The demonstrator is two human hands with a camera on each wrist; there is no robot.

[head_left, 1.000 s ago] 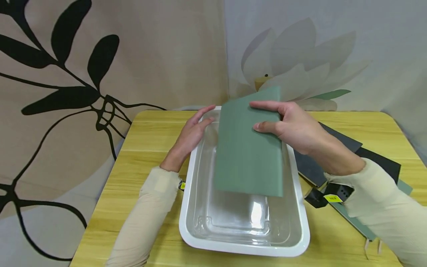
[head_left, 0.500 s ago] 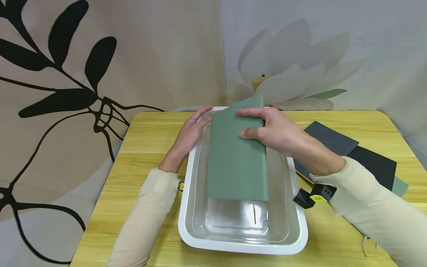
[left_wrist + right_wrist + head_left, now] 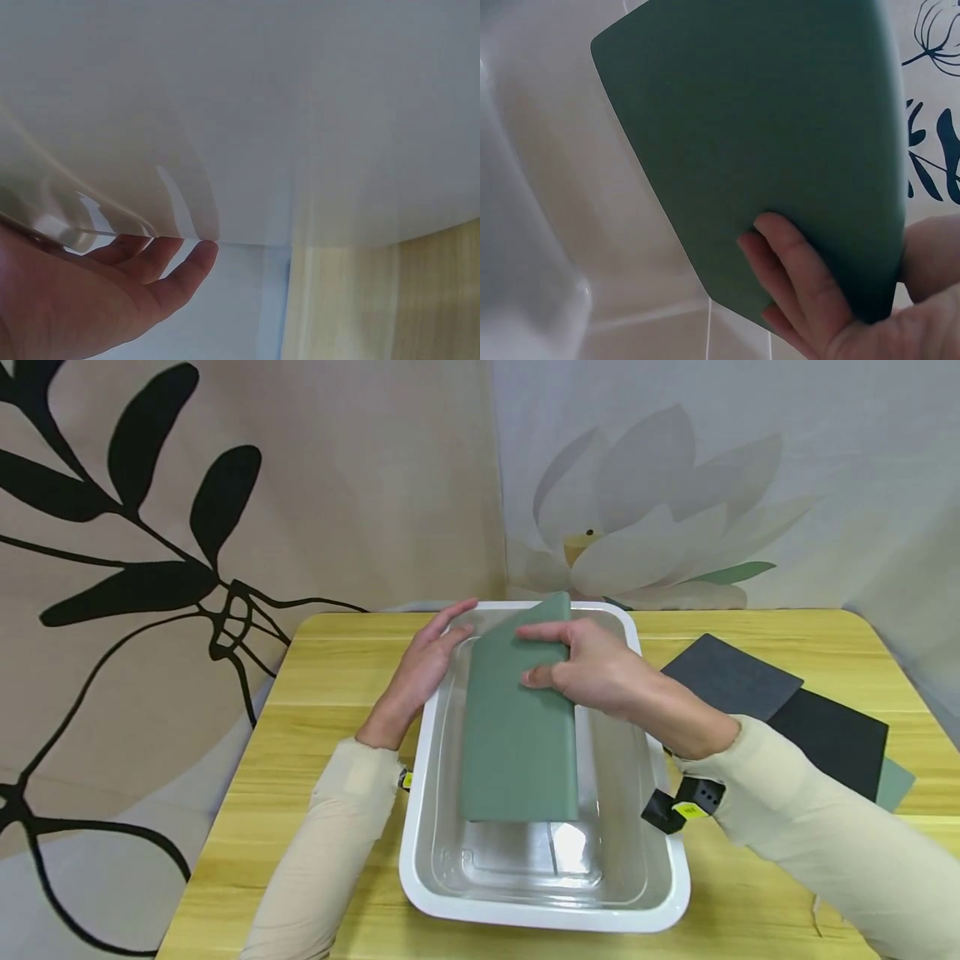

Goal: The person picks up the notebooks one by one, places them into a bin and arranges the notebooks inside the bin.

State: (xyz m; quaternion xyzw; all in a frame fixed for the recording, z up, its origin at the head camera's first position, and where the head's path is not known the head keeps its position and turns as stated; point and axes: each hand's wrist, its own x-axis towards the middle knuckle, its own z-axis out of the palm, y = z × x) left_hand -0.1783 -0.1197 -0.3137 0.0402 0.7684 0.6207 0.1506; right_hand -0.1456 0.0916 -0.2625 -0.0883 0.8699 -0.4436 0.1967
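My right hand (image 3: 600, 668) holds a sage-green notebook (image 3: 517, 752) upright and tilted inside a white plastic tub (image 3: 543, 920). Thumb and forefinger lie on its near cover in the head view; in the right wrist view the other fingers (image 3: 802, 277) press the opposite cover. The notebook's lower edge hangs over the tub's floor. My left hand (image 3: 422, 668) grips the tub's left rim near the far corner, thumb over the rim. Its fingertips (image 3: 196, 262) touch the tub's outer side in the left wrist view.
Right of the tub, a dark grey notebook (image 3: 723, 672), a black notebook (image 3: 832, 743) and another green one (image 3: 895, 783) lie overlapping on the wooden table (image 3: 315, 693), partly hidden by my right sleeve. A patterned curtain (image 3: 375, 485) hangs behind the table.
My right hand has moved left and down with the green notebook, bringing it lower into the tub. My left hand has stayed on the rim.
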